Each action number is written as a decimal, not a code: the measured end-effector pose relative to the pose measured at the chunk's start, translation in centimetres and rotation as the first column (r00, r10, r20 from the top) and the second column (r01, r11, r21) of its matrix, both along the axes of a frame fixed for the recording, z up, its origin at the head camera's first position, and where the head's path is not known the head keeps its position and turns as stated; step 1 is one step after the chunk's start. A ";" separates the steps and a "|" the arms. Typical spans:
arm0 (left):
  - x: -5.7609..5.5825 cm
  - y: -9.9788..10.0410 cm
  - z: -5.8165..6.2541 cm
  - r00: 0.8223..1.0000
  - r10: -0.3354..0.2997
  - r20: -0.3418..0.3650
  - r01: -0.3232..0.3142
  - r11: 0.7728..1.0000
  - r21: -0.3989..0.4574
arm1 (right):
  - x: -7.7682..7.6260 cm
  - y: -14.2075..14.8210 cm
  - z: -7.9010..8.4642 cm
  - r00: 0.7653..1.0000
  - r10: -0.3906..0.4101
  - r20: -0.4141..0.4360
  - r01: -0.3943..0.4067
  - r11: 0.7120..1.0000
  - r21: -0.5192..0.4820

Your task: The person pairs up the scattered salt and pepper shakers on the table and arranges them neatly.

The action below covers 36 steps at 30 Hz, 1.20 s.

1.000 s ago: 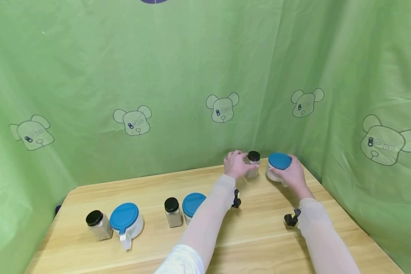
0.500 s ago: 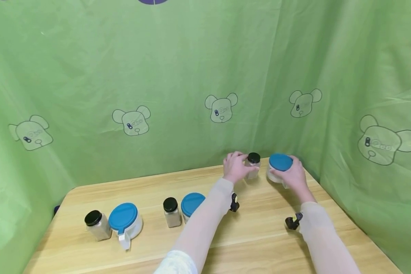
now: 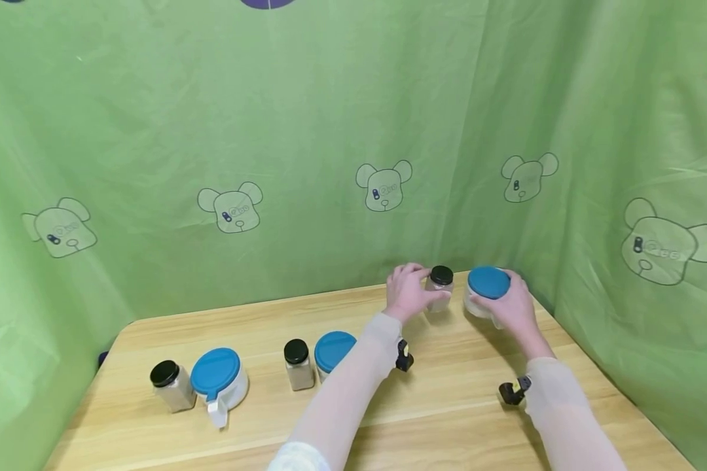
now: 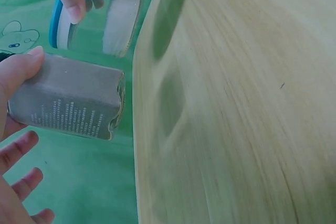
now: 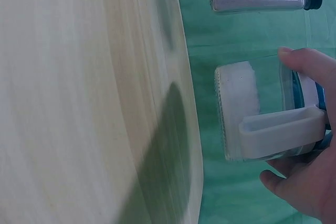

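Observation:
At the table's far right corner, my left hand (image 3: 408, 292) pinches a clear jar (image 3: 440, 297) with a black lid between thumb and fingers. Greyish powder fills this jar in the left wrist view, where small print (image 4: 71, 116) runs along its side. My right hand (image 3: 514, 306) grips a round clear seasoning pot (image 3: 489, 282) near its blue lid, thumb on one side and fingers on the other. White grains (image 5: 236, 85) lie in the pot's bottom, and a white handle (image 5: 283, 132) sticks out. Both containers stand off the wood, casting shadows on it.
Left on the wooden table (image 3: 259, 320) are a black-lidded jar (image 3: 173, 387) and a blue-lidded pot (image 3: 217, 373). Mid-table stand another such jar (image 3: 298, 367) and pot (image 3: 334, 350), the latter partly behind my left forearm. A green curtain (image 3: 306, 131) hangs along the back and sides.
Both hands, with the jar and the pot in them, have shifted slightly right and closer to me. The grips look the same, and the other containers have stayed put.

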<state>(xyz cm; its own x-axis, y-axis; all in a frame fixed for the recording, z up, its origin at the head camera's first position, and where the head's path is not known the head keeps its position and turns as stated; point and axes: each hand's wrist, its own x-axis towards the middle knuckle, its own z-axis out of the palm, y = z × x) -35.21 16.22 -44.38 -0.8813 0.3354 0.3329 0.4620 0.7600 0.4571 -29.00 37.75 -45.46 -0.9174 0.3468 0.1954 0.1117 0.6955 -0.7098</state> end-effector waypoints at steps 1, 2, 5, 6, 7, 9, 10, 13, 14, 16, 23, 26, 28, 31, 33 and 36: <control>0.1 0.0 0.0 1.000 -0.004 -0.003 0.004 1.000 0.001 | 0.1 0.0 0.0 1.000 0.002 -0.007 -0.002 1.000 0.000; 0.1 -0.1 0.0 1.000 -0.007 -0.006 0.007 1.000 0.002 | 0.2 0.0 0.1 1.000 0.003 -0.013 -0.004 1.000 -0.002; 0.4 -0.2 -0.1 1.000 -0.012 -0.008 0.012 1.000 -0.009 | 0.6 -0.2 0.2 0.999 0.011 -0.032 -0.011 1.000 -0.001; 0.5 -0.2 -0.1 1.000 -0.013 -0.007 0.013 1.000 -0.015 | 0.7 -0.2 0.2 0.999 0.014 -0.038 -0.014 1.000 0.001; 0.6 -0.2 0.0 1.000 -0.013 -0.006 0.013 1.000 -0.022 | 0.8 -0.2 0.1 0.999 0.016 -0.043 -0.016 1.000 0.004; 0.9 -0.3 0.0 1.000 -0.014 -0.004 0.014 0.999 -0.039 | 1.0 -0.3 0.2 0.999 0.019 -0.047 -0.019 1.000 0.017; 1.1 -0.3 0.0 1.000 -0.016 -0.004 0.016 0.999 -0.044 | 1.1 -0.3 0.2 0.999 0.021 -0.047 -0.020 1.000 0.023; 1.6 -0.3 0.2 1.000 -0.018 -0.009 0.018 0.999 -0.051 | 1.4 -0.5 0.2 0.999 0.024 -0.042 -0.022 0.999 0.042; 1.8 -0.3 0.2 1.000 -0.021 -0.011 0.021 0.999 -0.050 | 1.5 -0.5 0.3 0.999 0.025 -0.039 -0.023 0.999 0.046; 2.2 -0.4 0.3 0.999 -0.027 -0.020 0.026 0.999 -0.042 | 1.8 -0.7 0.4 0.999 0.028 -0.033 -0.026 0.998 0.050; 2.9 -0.6 -0.1 0.998 -0.040 -0.041 0.039 0.999 -0.028 | 2.5 -0.8 0.2 0.998 0.038 -0.040 -0.036 0.998 0.049; 3.3 -0.7 -0.3 0.998 -0.047 -0.048 0.046 0.999 -0.028 | 2.8 -0.8 0.2 0.998 0.042 -0.052 -0.039 0.998 0.056; 3.5 -0.8 -0.4 0.997 -0.051 -0.051 0.049 0.998 -0.026 | 3.0 -0.8 0.2 0.997 0.049 -0.064 -0.045 0.997 0.061; 3.9 -1.1 -0.5 0.997 -0.052 -0.051 0.052 0.999 -0.008 | 3.3 -1.0 0.3 0.996 0.055 -0.070 -0.050 0.997 0.065; 4.2 -1.3 -0.5 0.997 -0.054 -0.051 0.054 0.998 0.007 | 3.6 -1.1 0.4 0.996 0.054 -0.067 -0.049 0.997 0.067; 4.5 -1.6 -0.6 0.997 -0.055 -0.050 0.057 0.998 0.036 | 3.9 -1.4 0.6 0.997 0.049 -0.054 -0.045 0.997 0.069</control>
